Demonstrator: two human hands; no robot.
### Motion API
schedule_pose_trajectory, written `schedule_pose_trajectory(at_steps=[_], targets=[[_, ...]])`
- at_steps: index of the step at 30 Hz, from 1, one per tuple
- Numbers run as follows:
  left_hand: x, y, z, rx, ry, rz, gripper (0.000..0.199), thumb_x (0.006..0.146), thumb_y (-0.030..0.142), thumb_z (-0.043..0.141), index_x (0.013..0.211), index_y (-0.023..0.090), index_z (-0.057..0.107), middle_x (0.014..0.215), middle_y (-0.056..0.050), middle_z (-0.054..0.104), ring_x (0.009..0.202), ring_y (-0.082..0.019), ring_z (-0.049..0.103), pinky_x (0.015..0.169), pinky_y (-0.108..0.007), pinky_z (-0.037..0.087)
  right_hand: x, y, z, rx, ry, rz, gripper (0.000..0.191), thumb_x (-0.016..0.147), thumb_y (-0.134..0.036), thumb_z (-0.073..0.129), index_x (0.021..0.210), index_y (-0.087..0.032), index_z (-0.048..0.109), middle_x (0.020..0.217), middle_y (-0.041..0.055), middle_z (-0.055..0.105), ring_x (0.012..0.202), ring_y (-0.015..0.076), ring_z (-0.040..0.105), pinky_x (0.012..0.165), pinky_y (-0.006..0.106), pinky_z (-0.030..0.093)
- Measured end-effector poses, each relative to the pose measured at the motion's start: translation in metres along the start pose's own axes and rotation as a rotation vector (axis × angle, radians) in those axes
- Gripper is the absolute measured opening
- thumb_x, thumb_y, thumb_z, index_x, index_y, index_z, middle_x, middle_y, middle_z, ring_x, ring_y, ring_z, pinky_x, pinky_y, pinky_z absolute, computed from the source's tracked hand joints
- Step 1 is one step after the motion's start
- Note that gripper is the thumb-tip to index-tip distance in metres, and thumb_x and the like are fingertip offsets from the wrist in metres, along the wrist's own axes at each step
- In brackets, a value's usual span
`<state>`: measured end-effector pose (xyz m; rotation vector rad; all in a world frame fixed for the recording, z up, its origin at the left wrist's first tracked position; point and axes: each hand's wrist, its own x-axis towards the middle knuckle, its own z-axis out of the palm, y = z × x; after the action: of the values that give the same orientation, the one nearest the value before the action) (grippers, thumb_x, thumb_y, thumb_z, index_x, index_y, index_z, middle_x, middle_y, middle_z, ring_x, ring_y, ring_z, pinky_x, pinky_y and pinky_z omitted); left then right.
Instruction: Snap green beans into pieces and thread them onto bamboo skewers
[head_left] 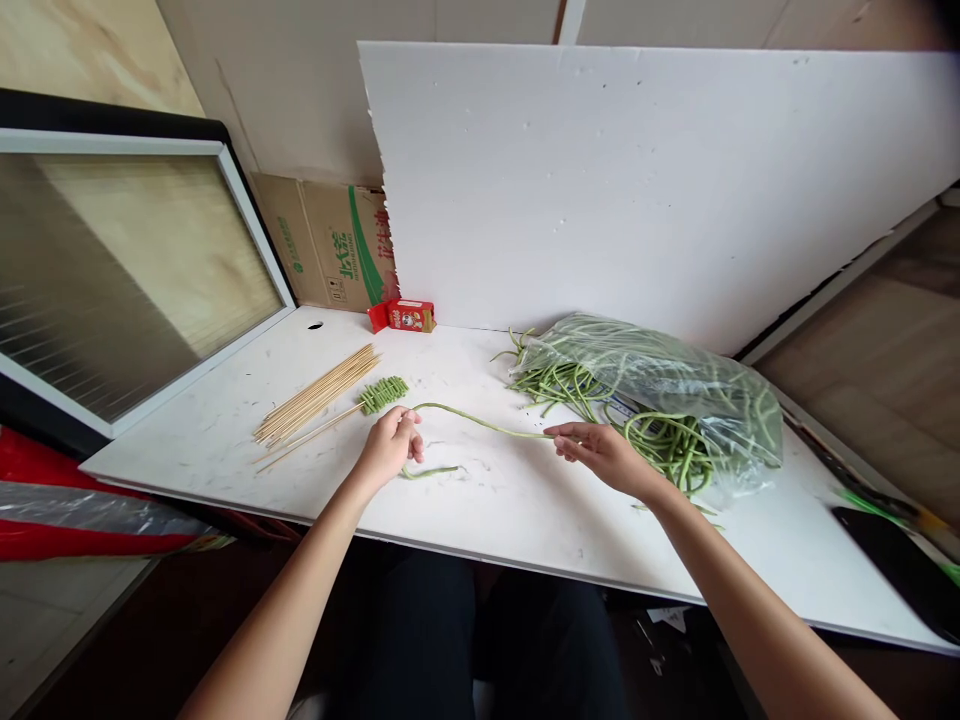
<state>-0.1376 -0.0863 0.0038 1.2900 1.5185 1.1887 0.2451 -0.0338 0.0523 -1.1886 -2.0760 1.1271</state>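
A single long green bean [480,419] stretches between my two hands above the white table. My left hand [390,440] is closed around one part of it, and a loose length hangs below, curling to the right. Its other end is pinched in the fingers of my right hand [589,448]. Just beyond my left hand lies a skewer threaded with folded green bean [383,394]. Left of that rests a bundle of bare bamboo skewers [319,395]. Behind my right hand, many long beans [667,440] spill from a clear plastic bag [660,355].
A small red box [409,315] stands at the back near a cardboard carton [330,240]. A white board [600,180] rises along the rear edge. On the left leans a framed glass panel [142,260]. A dark flat object [892,570] lies at the right edge.
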Motion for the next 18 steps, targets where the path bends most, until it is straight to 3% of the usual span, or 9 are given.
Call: schedule_pose_trajectory(at_steps=[4,6,8,10,11,14,18], targets=[[-0.005,-0.006,-0.003,0.127,-0.191,-0.128,0.027,0.103,0.046,0.040,0.104,0.022,0.053,0.065,0.000,0.070,0.056,-0.022,0.070,0.057,-0.032,0.051,0.010,0.010,0.005,0.159,0.211,-0.015,0.050,0.084,-0.064,0.078,0.099,-0.017,0.081,0.085,0.0121,0.080,0.077,0.0247,0.073,0.073,0.040,0.063],[-0.006,-0.004,-0.004,0.340,-0.170,-0.071,0.023,0.101,0.038,0.043,0.097,0.021,0.058,0.077,-0.005,0.074,0.070,-0.024,0.073,0.069,-0.037,0.055,0.018,0.014,0.010,0.209,0.265,-0.040,0.046,0.081,-0.061,0.083,0.098,-0.019,0.080,0.085,0.0106,0.080,0.075,0.0240,0.072,0.072,0.039,0.062],[-0.007,0.003,-0.001,0.604,-0.005,0.054,0.018,0.097,0.032,0.050,0.092,0.020,0.063,0.096,-0.012,0.076,0.095,-0.031,0.072,0.084,-0.043,0.055,0.026,0.017,0.015,0.257,0.294,-0.062,0.045,0.079,-0.059,0.085,0.098,-0.019,0.080,0.085,0.0099,0.079,0.074,0.0238,0.072,0.069,0.039,0.062],[-0.007,0.017,0.006,0.749,0.167,0.234,0.018,0.094,0.030,0.057,0.103,0.017,0.067,0.115,-0.017,0.071,0.114,-0.036,0.066,0.096,-0.049,0.053,0.034,0.018,0.021,0.288,0.283,-0.076,0.045,0.079,-0.058,0.086,0.099,-0.019,0.080,0.082,0.0090,0.079,0.072,0.0232,0.072,0.068,0.038,0.061],[-0.007,0.027,0.012,0.768,0.188,0.342,0.022,0.096,0.030,0.058,0.112,0.017,0.067,0.120,-0.017,0.069,0.119,-0.036,0.063,0.101,-0.049,0.051,0.037,0.018,0.023,0.301,0.270,-0.085,0.044,0.079,-0.058,0.086,0.098,-0.018,0.080,0.083,0.0092,0.079,0.073,0.0230,0.072,0.068,0.038,0.061],[0.002,0.059,0.035,0.723,0.103,0.598,0.026,0.101,0.031,0.057,0.123,0.021,0.066,0.123,-0.013,0.068,0.120,-0.031,0.062,0.107,-0.047,0.048,0.047,0.018,0.029,0.333,0.218,-0.127,0.042,0.084,-0.058,0.082,0.096,-0.018,0.080,0.090,0.0109,0.080,0.077,0.0226,0.072,0.070,0.038,0.061],[0.033,0.084,0.073,0.617,-0.117,0.738,0.038,0.092,0.036,0.076,0.128,0.025,0.068,0.129,-0.011,0.070,0.125,-0.031,0.062,0.111,-0.047,0.046,0.059,0.018,0.034,0.337,0.183,-0.146,0.038,0.086,-0.055,0.081,0.097,-0.019,0.082,0.098,0.0103,0.080,0.075,0.0203,0.070,0.070,0.037,0.060]])
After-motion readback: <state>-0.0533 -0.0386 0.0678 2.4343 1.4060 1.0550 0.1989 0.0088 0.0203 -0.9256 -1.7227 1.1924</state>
